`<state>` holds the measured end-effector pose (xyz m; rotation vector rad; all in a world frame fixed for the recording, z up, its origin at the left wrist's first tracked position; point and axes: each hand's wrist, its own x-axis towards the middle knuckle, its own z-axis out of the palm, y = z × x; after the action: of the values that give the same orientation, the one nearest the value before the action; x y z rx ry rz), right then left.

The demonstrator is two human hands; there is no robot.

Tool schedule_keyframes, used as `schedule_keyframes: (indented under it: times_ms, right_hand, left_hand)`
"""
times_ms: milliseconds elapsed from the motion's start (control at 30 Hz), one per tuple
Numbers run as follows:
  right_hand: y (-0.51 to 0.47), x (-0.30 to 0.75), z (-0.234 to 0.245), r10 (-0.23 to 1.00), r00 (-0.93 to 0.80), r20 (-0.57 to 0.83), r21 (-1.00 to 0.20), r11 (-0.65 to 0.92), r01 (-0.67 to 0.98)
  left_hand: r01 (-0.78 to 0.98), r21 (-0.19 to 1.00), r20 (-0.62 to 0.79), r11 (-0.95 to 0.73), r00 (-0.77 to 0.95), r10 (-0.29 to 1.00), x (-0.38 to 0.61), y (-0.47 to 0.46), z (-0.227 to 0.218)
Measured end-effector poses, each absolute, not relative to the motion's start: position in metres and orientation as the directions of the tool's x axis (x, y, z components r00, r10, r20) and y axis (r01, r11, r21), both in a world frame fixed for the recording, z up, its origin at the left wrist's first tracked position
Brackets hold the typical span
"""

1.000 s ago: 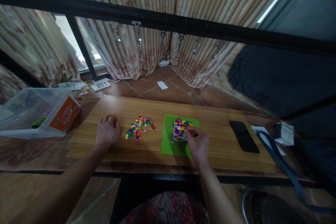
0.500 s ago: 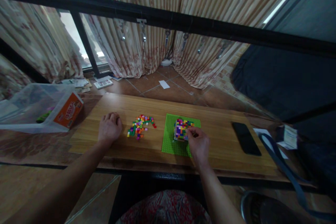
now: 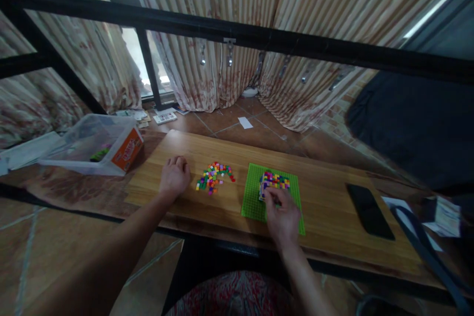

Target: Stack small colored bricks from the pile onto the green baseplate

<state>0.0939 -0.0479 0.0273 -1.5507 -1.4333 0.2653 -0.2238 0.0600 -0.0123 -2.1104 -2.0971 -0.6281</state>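
Note:
A block build point(image 3: 276, 179) of many small coloured bricks stands on a green studded baseplate point(image 3: 253, 202). My right hand point(image 3: 283, 215) is over the plate, thumb and fingers pinched together at the build's near left side. Whatever small piece the pinch may hold is hidden by the fingers. Left of the plate, loose coloured bricks point(image 3: 213, 174) are spread in a pile on the wooden board point(image 3: 222, 212). My left hand point(image 3: 175, 176) rests on the board left of that pile, its fingers curled in and no object showing in them.
A black phone point(image 3: 370, 211) lies at the board's right, with a dark strap point(image 3: 418, 232) and papers beyond it. A clear plastic box point(image 3: 85, 150) with an orange label stands at the left. A black metal rail point(image 3: 207, 29) crosses in front of the curtains.
The whole view has shifted, so the board appears further right. My right hand has moved from the build's right side to its near left side. The left hand stays on the board.

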Motion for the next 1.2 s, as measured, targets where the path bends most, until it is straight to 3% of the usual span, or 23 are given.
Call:
schedule_keyframes:
  times_ms: [200, 467, 733, 867, 1200]
  right_hand:
    - [-0.049, 0.035, 0.015, 0.934, -0.083, 0.348, -0.677, 0.312, 0.666]
    - [-0.017, -0.006, -0.002, 0.954, -0.212, 0.212, -0.634, 0.299, 0.713]
    - [-0.013, -0.014, -0.013, 0.965, -0.167, 0.202, -0.594, 0.257, 0.763]
    - [-0.025, -0.005, -0.008, 0.963, -0.123, 0.239, -0.672, 0.255, 0.696]
    - [-0.071, 0.055, 0.011, 0.977, 0.128, 0.167, -0.870, 0.085, 0.485]
  left_hand:
    - [0.973, 0.225, 0.356, -0.041, -0.043, 0.933, -0.223, 0.060, -0.014]
    - [0.970, 0.240, 0.353, -0.045, -0.044, 0.935, -0.222, 0.059, -0.013]
    - [0.972, 0.230, 0.372, -0.058, -0.032, 0.928, -0.225, 0.060, -0.016]
    - [0.972, 0.223, 0.379, -0.072, -0.018, 0.925, -0.226, 0.060, -0.015]
    - [0.973, 0.217, 0.385, -0.074, -0.015, 0.923, -0.227, 0.061, -0.014]
